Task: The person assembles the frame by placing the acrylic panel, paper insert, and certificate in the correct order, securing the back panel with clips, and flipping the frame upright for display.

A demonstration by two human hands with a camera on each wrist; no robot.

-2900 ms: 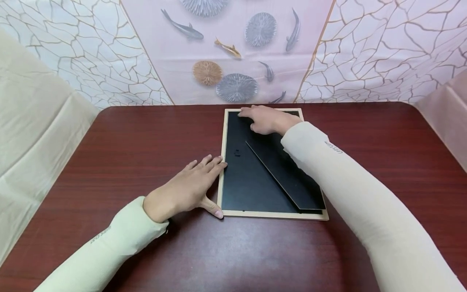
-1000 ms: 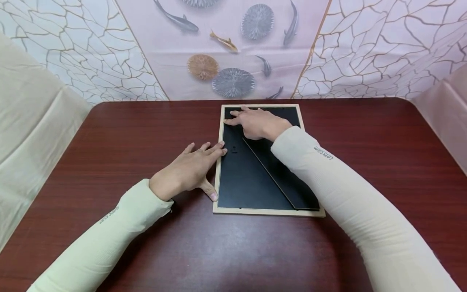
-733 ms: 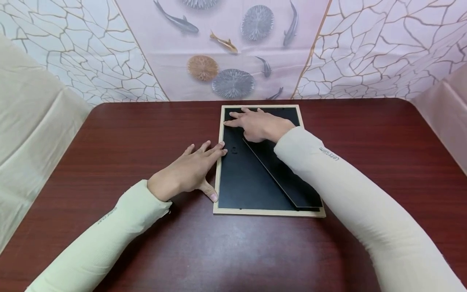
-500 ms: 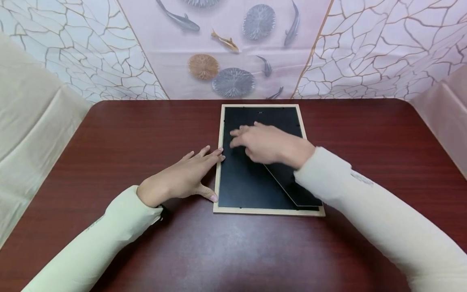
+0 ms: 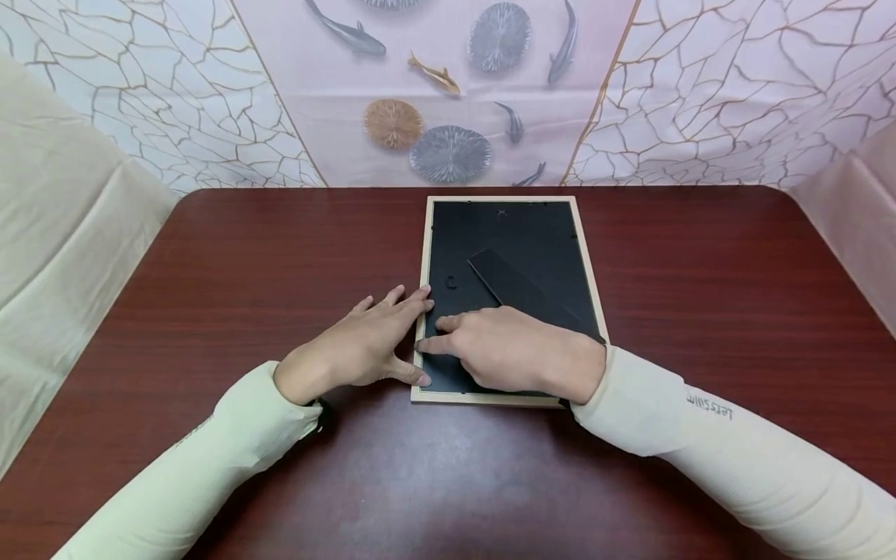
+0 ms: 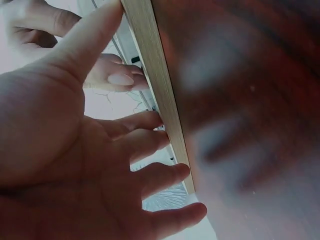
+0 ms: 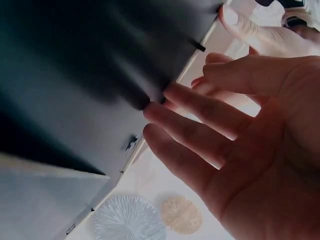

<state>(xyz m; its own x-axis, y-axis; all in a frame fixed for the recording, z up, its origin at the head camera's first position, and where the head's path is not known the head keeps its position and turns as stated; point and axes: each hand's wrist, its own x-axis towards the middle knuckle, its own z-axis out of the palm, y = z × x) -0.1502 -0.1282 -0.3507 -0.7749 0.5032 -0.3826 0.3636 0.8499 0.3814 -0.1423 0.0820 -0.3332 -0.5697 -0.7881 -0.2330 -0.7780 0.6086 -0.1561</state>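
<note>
A picture frame [image 5: 585, 257] with a pale wooden rim lies face down on the dark red table [image 5: 231, 257], its black backing board [image 5: 532, 233] up and a black fold-out stand [image 5: 521, 289] on it. My left hand [image 5: 364, 346] lies flat on the table, fingertips against the frame's left rim [image 6: 150, 75]. My right hand [image 5: 507, 354] rests on the near left part of the backing, fingers straight, index finger [image 5: 434, 344] reaching a small tab [image 7: 199, 47] at the left rim. Both hands hold nothing.
A patterned cloth with fish and round shapes [image 5: 448, 93] hangs behind the table's far edge. Pale cloth [image 5: 63, 233] drapes at the left, and more cloth [image 5: 861, 210] at the right. The table's rounded corners show at the back.
My right hand has drawn back from the frame's far left corner to its near left edge, uncovering the stand. The left hand has stayed against the left rim.
</note>
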